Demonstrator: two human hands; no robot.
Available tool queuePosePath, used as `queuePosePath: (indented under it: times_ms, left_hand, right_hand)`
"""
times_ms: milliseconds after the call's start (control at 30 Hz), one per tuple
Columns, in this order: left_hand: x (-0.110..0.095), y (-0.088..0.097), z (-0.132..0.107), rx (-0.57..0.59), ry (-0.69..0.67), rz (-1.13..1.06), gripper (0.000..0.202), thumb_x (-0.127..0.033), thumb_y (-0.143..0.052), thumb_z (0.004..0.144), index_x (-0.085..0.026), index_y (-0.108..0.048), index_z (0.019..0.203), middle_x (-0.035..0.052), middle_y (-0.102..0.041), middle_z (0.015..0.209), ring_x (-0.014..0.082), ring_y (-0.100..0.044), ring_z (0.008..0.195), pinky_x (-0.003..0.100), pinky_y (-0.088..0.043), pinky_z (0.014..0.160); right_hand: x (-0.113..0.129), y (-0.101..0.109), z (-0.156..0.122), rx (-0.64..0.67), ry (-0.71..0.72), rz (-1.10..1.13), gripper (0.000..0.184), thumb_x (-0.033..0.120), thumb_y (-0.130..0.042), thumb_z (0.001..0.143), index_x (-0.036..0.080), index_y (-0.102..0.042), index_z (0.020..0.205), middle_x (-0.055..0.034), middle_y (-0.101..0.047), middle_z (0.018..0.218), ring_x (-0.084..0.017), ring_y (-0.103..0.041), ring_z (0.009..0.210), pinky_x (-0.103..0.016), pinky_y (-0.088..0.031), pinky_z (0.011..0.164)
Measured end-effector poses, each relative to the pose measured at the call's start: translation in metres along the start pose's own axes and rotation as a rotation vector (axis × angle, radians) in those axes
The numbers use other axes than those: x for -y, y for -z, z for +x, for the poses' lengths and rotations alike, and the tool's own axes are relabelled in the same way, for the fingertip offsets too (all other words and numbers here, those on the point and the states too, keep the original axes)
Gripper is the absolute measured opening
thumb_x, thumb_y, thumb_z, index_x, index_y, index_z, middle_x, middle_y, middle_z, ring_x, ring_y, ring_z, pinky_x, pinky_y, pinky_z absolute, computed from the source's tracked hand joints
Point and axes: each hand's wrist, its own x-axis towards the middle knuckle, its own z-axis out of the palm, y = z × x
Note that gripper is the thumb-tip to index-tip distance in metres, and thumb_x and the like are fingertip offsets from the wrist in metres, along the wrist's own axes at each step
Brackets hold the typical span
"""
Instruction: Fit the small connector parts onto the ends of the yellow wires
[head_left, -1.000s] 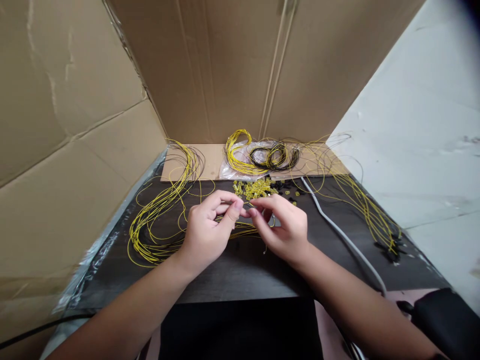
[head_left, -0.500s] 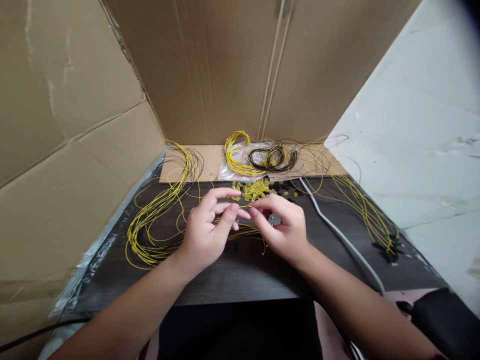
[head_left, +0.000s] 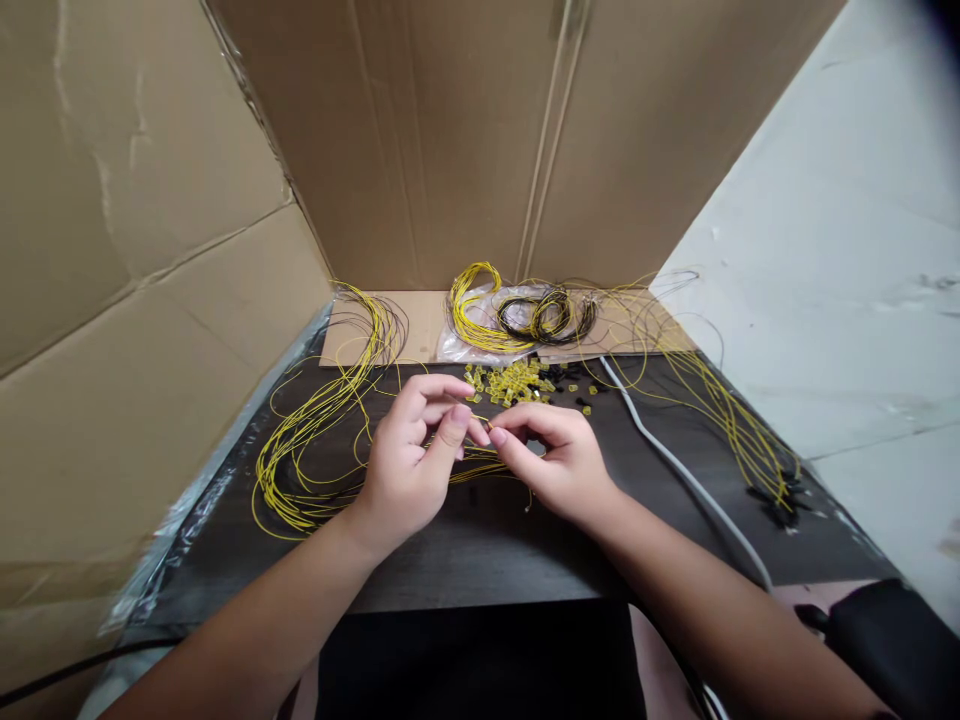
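A short stretch of thin yellow wire [head_left: 481, 419] runs between my two hands above the table's middle. My left hand [head_left: 416, 460] pinches it between thumb and lower fingers, its index finger held out above. The thumb and index fingertip of my right hand [head_left: 551, 450] are closed on the wire's other end, almost touching the left fingers. Anything small at that end is hidden by the fingertips. Beneath the hands, more yellow wires [head_left: 484, 467] stretch from a loose coil [head_left: 281, 480] on the left. Just beyond lies a pile of small clear-yellow plastic pieces [head_left: 514, 381].
Black pieces [head_left: 555, 372] lie beside the yellow pile. Coiled yellow wire [head_left: 465, 325] and black wire [head_left: 555, 315] rest on a plastic bag at the back. A white cable [head_left: 675, 470] crosses the right side, near wires with black ends [head_left: 780, 495]. Cardboard [head_left: 465, 140] stands behind.
My right hand has shifted slightly left and down, bringing its fingertips closer to my left fingers. My left hand has hardly moved.
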Motion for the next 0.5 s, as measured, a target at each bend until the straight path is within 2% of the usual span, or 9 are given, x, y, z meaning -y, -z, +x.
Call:
queuePosePath:
  times_ms: [133,267,400,500]
  left_hand:
    - [0.002,0.0,0.0,0.012,-0.007,0.074,0.012,-0.024,-0.053,0.098,-0.022,-0.052,0.11,-0.0021,-0.065,0.073,0.0074,-0.058,0.061,0.018,-0.047,0.058]
    - [0.001,0.002,0.0,0.016,-0.029,0.233,0.015,-0.025,-0.058,0.094,-0.021,-0.05,0.107,-0.0036,-0.056,0.074,0.0082,-0.055,0.063,0.02,-0.045,0.06]
    - [-0.004,0.005,0.004,0.194,0.039,0.372,0.011,-0.028,-0.057,0.093,-0.018,-0.054,0.093,-0.0041,-0.052,0.071,0.007,-0.046,0.057,0.019,-0.039,0.053]
    - [-0.006,0.005,0.008,0.305,0.08,0.467,0.02,-0.027,-0.055,0.093,-0.016,-0.055,0.077,-0.004,-0.051,0.066,0.0064,-0.042,0.056,0.02,-0.034,0.053]
  right_hand:
    - [-0.001,-0.001,0.001,0.025,-0.003,0.021,0.01,0.02,-0.061,0.088,0.017,-0.064,0.079,0.0014,-0.063,0.068,-0.008,-0.053,0.057,-0.02,-0.043,0.055]
    - [-0.004,0.002,0.0,0.02,0.108,-0.101,0.01,0.016,-0.058,0.087,0.017,-0.058,0.077,0.0026,-0.057,0.067,-0.008,-0.049,0.058,-0.02,-0.04,0.057]
    - [-0.01,0.008,-0.001,0.1,0.259,-0.421,0.005,0.016,-0.056,0.087,0.018,-0.057,0.082,0.0018,-0.054,0.072,-0.009,-0.047,0.062,-0.023,-0.037,0.06]
    - [-0.011,0.012,-0.001,0.131,0.303,-0.634,0.009,0.02,-0.052,0.09,0.018,-0.058,0.083,0.0005,-0.053,0.075,-0.01,-0.044,0.062,-0.024,-0.034,0.059]
